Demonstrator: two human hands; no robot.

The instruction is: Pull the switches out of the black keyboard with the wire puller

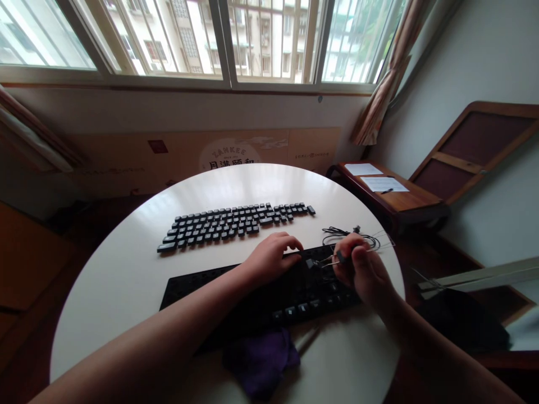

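A black keyboard (pixel 252 303) lies on the round table, with most of its keycaps off and some left along the near right side. My left hand (pixel 273 252) is closed at its far edge, fingers curled there and thumb on top. In my right hand (pixel 360 261) is a keycap puller (pixel 342 256), gripped over the keyboard's right part. Its wires reach left to a black keycap (pixel 312 264), just beside my left fingertips. Behind the keyboard, loose black keycaps (pixel 223 224) stand in rows in keyboard order.
The white table (pixel 105 292) has a rounded edge. A coiled black cable (pixel 337 231) lies behind my right hand. Near me are a purple cloth (pixel 263 362) and a thin brush-like stick (pixel 308 339). A wooden side table (pixel 404 197) with papers stands at the right.
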